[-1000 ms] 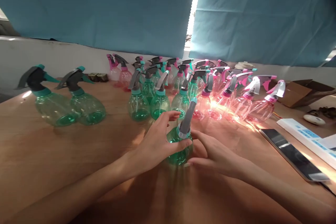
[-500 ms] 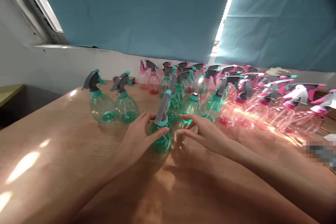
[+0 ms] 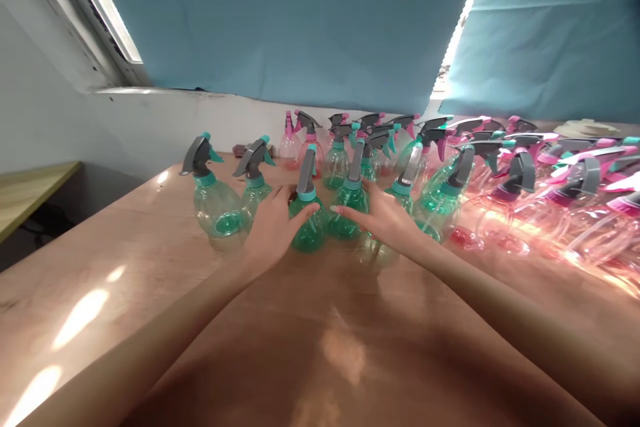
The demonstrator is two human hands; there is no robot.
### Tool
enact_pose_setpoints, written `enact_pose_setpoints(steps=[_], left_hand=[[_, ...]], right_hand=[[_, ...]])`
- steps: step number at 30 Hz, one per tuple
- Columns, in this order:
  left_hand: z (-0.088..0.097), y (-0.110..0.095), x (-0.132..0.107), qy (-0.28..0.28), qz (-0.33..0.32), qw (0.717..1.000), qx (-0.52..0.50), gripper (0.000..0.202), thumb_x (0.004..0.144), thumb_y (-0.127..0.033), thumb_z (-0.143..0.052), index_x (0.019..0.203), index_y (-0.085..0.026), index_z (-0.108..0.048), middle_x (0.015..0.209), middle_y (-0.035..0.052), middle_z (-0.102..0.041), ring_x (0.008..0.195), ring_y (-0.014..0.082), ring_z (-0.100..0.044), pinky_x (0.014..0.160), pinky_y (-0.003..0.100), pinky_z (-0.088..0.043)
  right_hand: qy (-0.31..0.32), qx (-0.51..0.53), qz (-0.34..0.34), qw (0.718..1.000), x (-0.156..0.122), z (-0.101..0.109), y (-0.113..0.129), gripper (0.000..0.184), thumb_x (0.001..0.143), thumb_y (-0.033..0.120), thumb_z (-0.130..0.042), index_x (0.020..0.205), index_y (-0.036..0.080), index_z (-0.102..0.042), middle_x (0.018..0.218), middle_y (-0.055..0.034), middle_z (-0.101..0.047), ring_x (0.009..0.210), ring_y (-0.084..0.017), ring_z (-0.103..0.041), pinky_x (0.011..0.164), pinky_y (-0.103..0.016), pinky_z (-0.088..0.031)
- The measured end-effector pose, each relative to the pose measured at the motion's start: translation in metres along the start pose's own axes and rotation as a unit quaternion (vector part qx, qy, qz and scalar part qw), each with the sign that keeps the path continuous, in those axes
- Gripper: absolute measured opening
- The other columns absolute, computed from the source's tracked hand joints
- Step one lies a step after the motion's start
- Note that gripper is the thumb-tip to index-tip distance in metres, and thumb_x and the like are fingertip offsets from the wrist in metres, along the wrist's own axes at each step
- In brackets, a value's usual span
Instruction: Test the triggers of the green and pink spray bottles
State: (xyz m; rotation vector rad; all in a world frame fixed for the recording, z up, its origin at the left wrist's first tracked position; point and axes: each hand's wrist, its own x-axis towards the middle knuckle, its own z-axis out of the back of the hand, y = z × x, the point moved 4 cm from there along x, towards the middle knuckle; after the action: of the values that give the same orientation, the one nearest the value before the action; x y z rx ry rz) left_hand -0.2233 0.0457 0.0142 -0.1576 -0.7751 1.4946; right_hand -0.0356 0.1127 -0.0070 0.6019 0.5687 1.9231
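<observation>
Saw the left hand (image 3: 270, 223) curved around the green spray bottle (image 3: 307, 233), thumb across the front of its body, fingers bent behind on its left side, pinching it so. Found the right hand (image 3: 393, 217) half spread at the neighbouring green bottle (image 3: 347, 199), thumb in front; could not tell whether pressing or only touching lightly. Found both bottles standing on the wooden table (image 3: 150, 280), with a narrow gap between. Observed at left the table's edge, running slantwise toward the wall (image 3: 230, 107), and beyond it a yellowish board (image 3: 35, 193). Noticed wide wood surface toward that edge and before the hands; tighter room sideways, with two pale green bottles (image 3: 217, 207) close by the left hand and more green bottles (image 3: 443, 207) just beside the right. Saw the long axis of the green spray bottle nearly vertical, top leaning slightly to the right, grey back of the sprayer turned to the wearer and nozzle pointing away, toward the blue curtain (image 3: 280, 20). Noted almost the same direction at the neighbouring green bottle. Saw pink bottles (image 3: 510, 213) crowded at far right.
</observation>
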Motion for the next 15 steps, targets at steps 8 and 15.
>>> enact_pose_setpoints(steps=[8,15], left_hand=[[0.000,0.004,0.016,-0.001,0.023,1.000,0.017,0.031,0.089,-0.046,-0.056,0.101,-0.018,-0.058,0.106,0.0116,-0.067,0.101,0.0318,-0.064,0.084,0.042,-0.049],[-0.001,0.005,0.023,-0.001,0.030,0.999,0.026,0.031,0.089,-0.045,-0.056,0.100,-0.017,-0.058,0.107,0.0129,-0.067,0.101,0.0323,-0.064,0.084,0.042,-0.050]], right_hand=[[-0.038,-0.004,-0.029,0.999,0.011,-0.007,0.002,0.073,0.080,0.065,-0.057,0.131,0.014,-0.043,0.097,-0.0161,-0.066,0.093,-0.036,-0.065,0.066,-0.041,-0.053],[-0.026,-0.021,-0.038,0.999,0.013,-0.005,0.005,0.044,0.081,0.058,-0.058,0.100,0.019,-0.049,0.083,-0.0093,-0.062,0.082,-0.032,-0.065,0.057,-0.038,-0.050]])
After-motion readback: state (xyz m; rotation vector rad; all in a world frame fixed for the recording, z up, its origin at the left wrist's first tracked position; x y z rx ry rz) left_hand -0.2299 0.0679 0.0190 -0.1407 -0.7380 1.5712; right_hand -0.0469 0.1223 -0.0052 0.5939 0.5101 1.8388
